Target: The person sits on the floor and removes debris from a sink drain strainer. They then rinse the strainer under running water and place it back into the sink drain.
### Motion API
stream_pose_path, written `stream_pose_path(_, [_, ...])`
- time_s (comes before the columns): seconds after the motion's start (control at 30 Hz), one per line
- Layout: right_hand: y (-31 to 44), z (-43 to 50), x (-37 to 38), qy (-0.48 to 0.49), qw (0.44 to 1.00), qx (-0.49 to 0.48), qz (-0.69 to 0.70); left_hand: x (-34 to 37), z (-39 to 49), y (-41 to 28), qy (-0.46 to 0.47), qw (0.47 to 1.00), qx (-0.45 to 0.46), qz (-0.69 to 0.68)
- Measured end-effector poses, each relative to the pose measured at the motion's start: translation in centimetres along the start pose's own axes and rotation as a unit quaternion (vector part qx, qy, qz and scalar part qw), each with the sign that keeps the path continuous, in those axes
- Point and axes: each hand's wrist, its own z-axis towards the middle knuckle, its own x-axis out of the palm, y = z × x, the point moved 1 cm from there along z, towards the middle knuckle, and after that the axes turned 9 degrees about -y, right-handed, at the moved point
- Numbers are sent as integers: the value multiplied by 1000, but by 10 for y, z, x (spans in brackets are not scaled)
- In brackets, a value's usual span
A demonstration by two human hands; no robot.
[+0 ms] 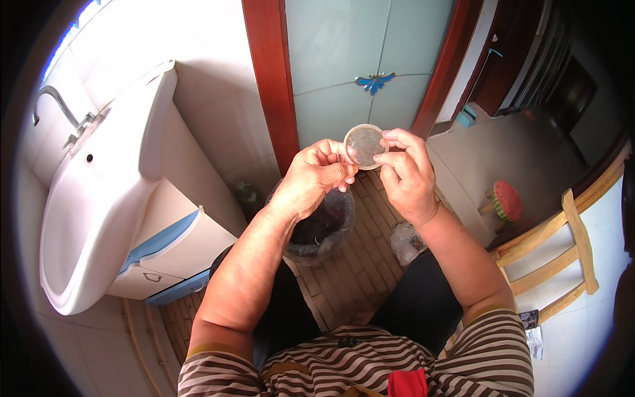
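Note:
Between my two hands I hold up a small round mesh strainer (pixel 366 147) with a pale rim. My left hand (pixel 317 171) pinches its lower left edge with thumb and fingers. At the right edge, the fingertips of my right hand (pixel 409 171) grip the rim, some of them resting on the mesh. Below my left hand stands a bin (pixel 322 250) lined with a clear plastic bag, with dark contents I cannot make out. A clear plastic bag (pixel 404 242) with something inside lies on the floor under my right forearm.
A white washbasin (pixel 104 198) with a metal tap (pixel 62 106) and a cabinet (pixel 173 248) stand at left. Ahead is a frosted glass door (pixel 342 49) in a red-brown frame. A wooden chair (pixel 550 253) stands at right, with a watermelon-patterned stool (pixel 507 199) beyond it.

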Motion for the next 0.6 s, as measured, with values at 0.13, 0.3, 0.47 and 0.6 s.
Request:
stream_pose_path(0.13, [4, 1, -1, 3, 999, 41, 28, -5, 0, 3, -1, 1000, -2, -14])
stream_pose_path(0.3, [4, -3, 5, -25, 989, 128, 73, -9, 3, 6, -12, 1000, 1, -2])
stream_pose_path(0.47, [1, -9, 16, -31, 941, 294, 165, -8, 3, 7, -17, 1000, -5, 13])
stream_pose_path(0.6, [-5, -12, 19, -6, 915, 352, 197, -9, 4, 8, -19, 999, -5, 33])
